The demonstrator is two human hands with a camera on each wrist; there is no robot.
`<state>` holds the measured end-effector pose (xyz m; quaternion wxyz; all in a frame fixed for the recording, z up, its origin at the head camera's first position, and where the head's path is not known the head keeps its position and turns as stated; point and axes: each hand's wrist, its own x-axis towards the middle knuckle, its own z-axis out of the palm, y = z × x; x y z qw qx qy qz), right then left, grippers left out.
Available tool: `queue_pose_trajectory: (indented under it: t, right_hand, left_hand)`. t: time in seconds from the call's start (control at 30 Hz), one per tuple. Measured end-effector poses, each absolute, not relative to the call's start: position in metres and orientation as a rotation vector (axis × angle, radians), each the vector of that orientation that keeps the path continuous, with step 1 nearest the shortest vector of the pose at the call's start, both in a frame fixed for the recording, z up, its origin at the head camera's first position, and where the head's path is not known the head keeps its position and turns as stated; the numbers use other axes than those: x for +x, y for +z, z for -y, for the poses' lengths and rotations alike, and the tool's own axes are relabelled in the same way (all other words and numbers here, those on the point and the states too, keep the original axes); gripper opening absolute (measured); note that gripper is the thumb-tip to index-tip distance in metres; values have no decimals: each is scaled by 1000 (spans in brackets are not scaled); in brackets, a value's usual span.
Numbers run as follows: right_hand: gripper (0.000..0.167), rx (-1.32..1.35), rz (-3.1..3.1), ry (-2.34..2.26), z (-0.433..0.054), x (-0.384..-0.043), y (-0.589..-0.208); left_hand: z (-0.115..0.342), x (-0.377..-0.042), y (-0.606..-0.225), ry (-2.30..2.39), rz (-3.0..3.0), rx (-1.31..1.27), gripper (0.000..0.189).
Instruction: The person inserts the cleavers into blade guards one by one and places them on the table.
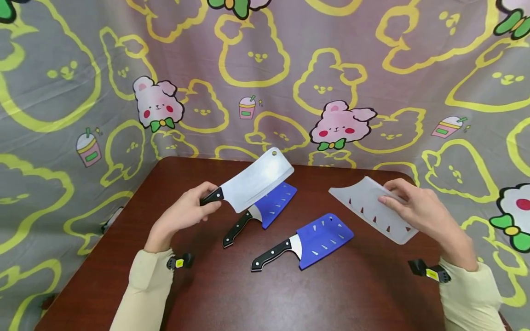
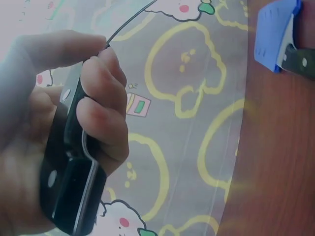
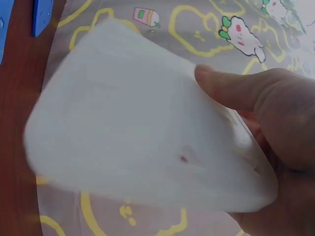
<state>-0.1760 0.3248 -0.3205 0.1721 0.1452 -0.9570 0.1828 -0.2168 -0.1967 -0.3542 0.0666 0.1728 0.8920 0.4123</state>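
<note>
My left hand (image 1: 188, 209) grips the black handle (image 2: 74, 162) of a cleaver, whose bare steel blade (image 1: 258, 179) points up and to the right above the table. On the right, my right hand (image 1: 418, 207) pinches a white blade cover (image 1: 372, 207) with a row of small slits; thumb on one face, the other fingers mostly hidden behind it. The cover is held apart from the cleaver. Below the bare blade lies a cleaver in a blue cover (image 1: 275, 202), partly hidden by it. A second blue-covered cleaver (image 1: 325, 241) lies nearer, its black handle (image 1: 271, 255) toward the left.
All this is over a dark reddish-brown table (image 1: 314, 299). A cloth (image 1: 265, 59) printed with yellow outlines and pink rabbit faces hangs behind it and along both sides.
</note>
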Motion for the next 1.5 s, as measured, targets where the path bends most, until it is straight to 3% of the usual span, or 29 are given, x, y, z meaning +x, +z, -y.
queue_pose_trajectory:
  t: [0.17, 0.47, 0.77, 1.0, 1.5]
  right_hand:
    - [28, 271, 2693, 590, -320, -178, -320]
    - [14, 294, 2546, 611, -314, -186, -315]
    - [20, 167, 2479, 994, -315, -183, -308]
    - [21, 209, 2396, 1105, -313, -180, -314]
    - [15, 286, 2210, 1147, -307, -184, -314]
  left_hand:
    - [189, -221, -353, 1275, -2671, 566, 27]
    - [184, -223, -359, 1296, -2628, 571, 28]
    - [181, -222, -349, 1315, -2569, 659, 22]
    - [176, -226, -339, 1314, -2527, 810, 20]
    - [166, -227, -339, 1358, -2523, 835, 18]
